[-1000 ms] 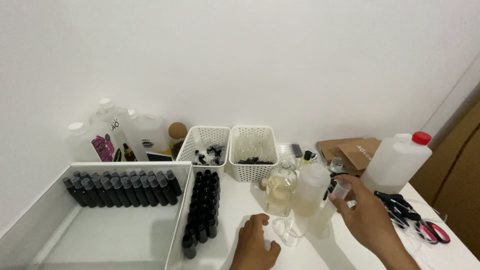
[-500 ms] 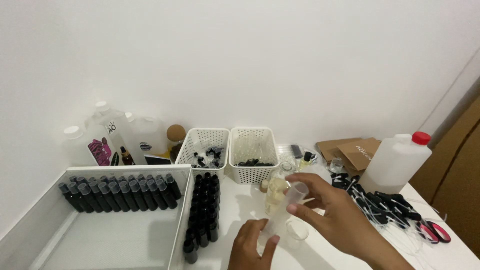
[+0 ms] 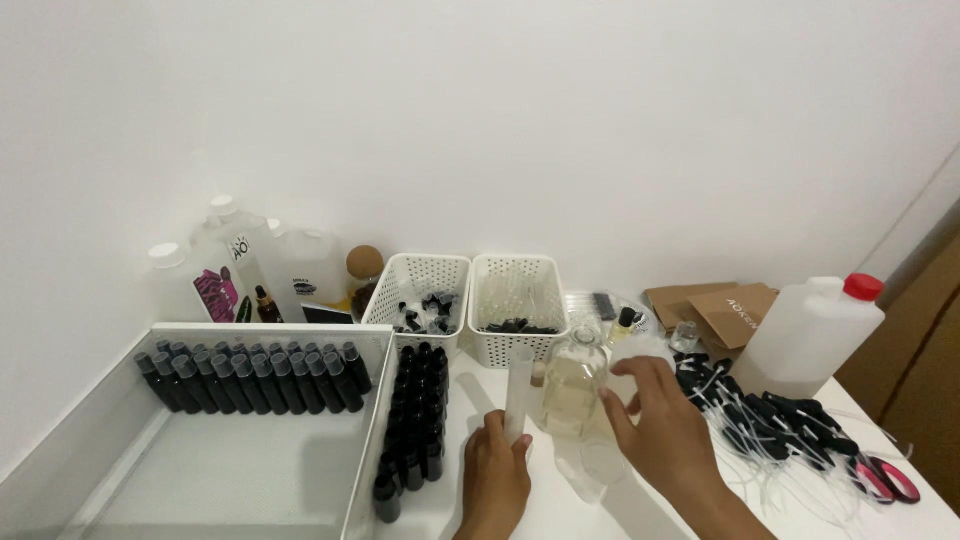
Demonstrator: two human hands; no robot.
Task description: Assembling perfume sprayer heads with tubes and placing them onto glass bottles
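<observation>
Left hand (image 3: 497, 472) gripping clear tube (image 3: 518, 390), right hand (image 3: 660, 425) wrapped round glass bottle (image 3: 574, 385), fingertips hidden, wrists cropped

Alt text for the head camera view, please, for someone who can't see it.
A person's left hand holds a slim clear tube upright on a white table, while the right hand grips a glass bottle of pale yellow liquid beside it. Rows of small black bottles fill a tray at left; a red-capped jug stands at right.

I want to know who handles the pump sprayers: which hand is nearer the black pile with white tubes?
Right. The right hand is just left of the pile of pump sprayers; the left hand lies farther left, holding a clear tube.
</observation>
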